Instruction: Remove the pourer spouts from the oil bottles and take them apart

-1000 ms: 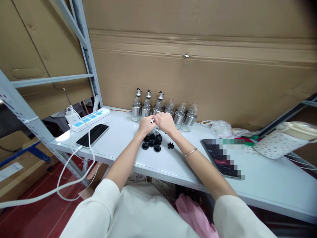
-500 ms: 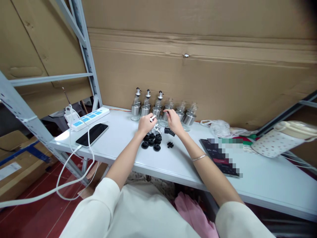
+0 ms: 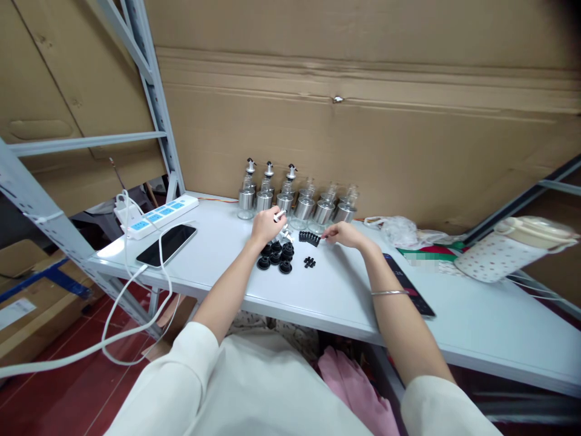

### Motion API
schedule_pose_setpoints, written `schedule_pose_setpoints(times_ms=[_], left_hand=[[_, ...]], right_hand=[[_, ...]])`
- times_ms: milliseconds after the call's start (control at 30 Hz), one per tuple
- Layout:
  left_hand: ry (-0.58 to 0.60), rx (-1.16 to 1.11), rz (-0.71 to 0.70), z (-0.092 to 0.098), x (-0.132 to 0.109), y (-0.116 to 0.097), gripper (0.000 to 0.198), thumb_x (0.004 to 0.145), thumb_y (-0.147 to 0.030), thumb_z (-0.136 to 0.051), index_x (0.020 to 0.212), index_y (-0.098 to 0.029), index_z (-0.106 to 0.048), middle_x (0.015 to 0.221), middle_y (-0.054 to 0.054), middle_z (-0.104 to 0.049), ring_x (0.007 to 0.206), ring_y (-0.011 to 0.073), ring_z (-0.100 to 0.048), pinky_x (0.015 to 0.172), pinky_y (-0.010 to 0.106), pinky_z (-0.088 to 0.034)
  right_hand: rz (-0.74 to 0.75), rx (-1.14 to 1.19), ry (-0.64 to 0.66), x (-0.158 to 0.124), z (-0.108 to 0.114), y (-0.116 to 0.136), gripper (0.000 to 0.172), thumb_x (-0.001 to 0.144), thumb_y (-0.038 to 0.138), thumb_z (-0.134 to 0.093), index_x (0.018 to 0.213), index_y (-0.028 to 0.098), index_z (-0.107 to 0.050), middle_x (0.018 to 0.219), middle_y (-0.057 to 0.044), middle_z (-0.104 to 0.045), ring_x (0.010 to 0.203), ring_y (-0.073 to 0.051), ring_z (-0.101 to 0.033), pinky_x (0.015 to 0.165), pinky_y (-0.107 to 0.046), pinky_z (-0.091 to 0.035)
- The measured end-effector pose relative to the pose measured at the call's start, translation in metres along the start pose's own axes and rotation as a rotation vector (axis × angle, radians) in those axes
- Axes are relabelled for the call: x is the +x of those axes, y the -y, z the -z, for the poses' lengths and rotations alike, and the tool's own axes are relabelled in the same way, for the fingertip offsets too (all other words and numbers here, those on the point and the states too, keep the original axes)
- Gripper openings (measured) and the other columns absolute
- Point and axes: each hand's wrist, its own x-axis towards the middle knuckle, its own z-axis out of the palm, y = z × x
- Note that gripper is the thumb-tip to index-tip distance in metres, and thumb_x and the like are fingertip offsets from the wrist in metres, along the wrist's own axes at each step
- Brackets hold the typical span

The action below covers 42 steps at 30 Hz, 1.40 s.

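Observation:
My left hand (image 3: 267,226) is closed round a small silver-white pourer spout (image 3: 279,215), held just above the table. More silver spout pieces (image 3: 285,235) lie under and beside it, partly hidden by the hand. My right hand (image 3: 341,234) pinches at the right end of a row of small black tubes (image 3: 309,238); what its fingertips grip is too small to name. Nearer me sit a cluster of black ringed stoppers (image 3: 275,257) and a little group of tiny black pieces (image 3: 309,262). Behind my hands stands a row of glass bottles with metal bands (image 3: 304,209); three on the left carry pourer tops (image 3: 269,169).
A white power strip (image 3: 163,216) and a phone (image 3: 167,245) with cables lie at left. Another phone (image 3: 411,290) rests partly under my right forearm. Plastic bags (image 3: 399,232) and a spotted white container (image 3: 490,257) are at right. Cardboard (image 3: 363,139) backs the table.
My right hand has moved from in front of the bottles, right and down to the end of the black tube row. My left hand keeps hold of the spout in nearly the same place.

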Motion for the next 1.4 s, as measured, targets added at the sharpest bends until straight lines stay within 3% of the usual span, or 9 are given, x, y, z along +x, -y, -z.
schedule_pose_setpoints(times_ms=[333, 533, 700, 1067, 1400], left_hand=[[0.0, 0.01, 0.004, 0.001, 0.001, 0.001, 0.016, 0.078, -0.026, -0.048, 0.065, -0.02, -0.053, 0.061, -0.001, -0.058, 0.058, 0.0133, -0.049, 0.058, 0.024, -0.029], [-0.001, -0.001, 0.001, 0.001, 0.001, 0.001, 0.016, 0.078, -0.026, -0.049, 0.064, -0.02, -0.053, 0.06, -0.001, -0.057, 0.058, 0.0131, -0.048, 0.057, 0.024, -0.029], [-0.008, -0.018, -0.003, 0.001, 0.001, 0.0, 0.015, 0.078, -0.025, -0.049, 0.064, -0.019, -0.053, 0.059, -0.001, -0.056, 0.057, 0.0126, -0.047, 0.058, 0.024, -0.029], [-0.004, -0.031, -0.008, 0.001, 0.001, 0.001, 0.015, 0.077, -0.025, -0.049, 0.064, -0.019, -0.052, 0.059, -0.001, -0.055, 0.057, 0.0126, -0.046, 0.058, 0.023, -0.029], [-0.024, -0.043, -0.017, -0.001, 0.001, 0.003, 0.015, 0.077, -0.026, -0.05, 0.063, -0.019, -0.052, 0.058, -0.002, -0.054, 0.056, 0.012, -0.044, 0.058, 0.024, -0.028]], right_hand=[[-0.043, -0.057, -0.022, 0.0, 0.0, -0.006, 0.009, 0.054, 0.013, -0.065, 0.06, 0.02, -0.067, 0.056, 0.003, -0.065, 0.059, -0.015, -0.06, 0.058, -0.022, -0.045], [-0.068, -0.085, -0.002, 0.0, -0.002, -0.005, 0.02, 0.053, 0.005, -0.061, 0.062, 0.02, -0.069, 0.06, 0.002, -0.069, 0.064, -0.016, -0.063, 0.059, -0.021, -0.046], [-0.081, -0.105, -0.001, -0.001, -0.002, -0.002, 0.015, 0.056, 0.007, -0.063, 0.062, 0.019, -0.069, 0.063, 0.001, -0.07, 0.064, -0.015, -0.063, 0.058, -0.021, -0.046], [-0.069, -0.126, -0.037, 0.0, -0.005, 0.002, 0.022, 0.064, 0.011, -0.063, 0.084, 0.017, -0.071, 0.063, 0.0, -0.07, 0.061, -0.015, -0.063, 0.06, -0.021, -0.046], [-0.03, -0.165, -0.085, 0.004, -0.012, 0.001, 0.023, 0.066, 0.012, -0.064, 0.089, 0.015, -0.069, 0.073, -0.001, -0.07, 0.066, -0.013, -0.062, 0.062, -0.02, -0.044]])
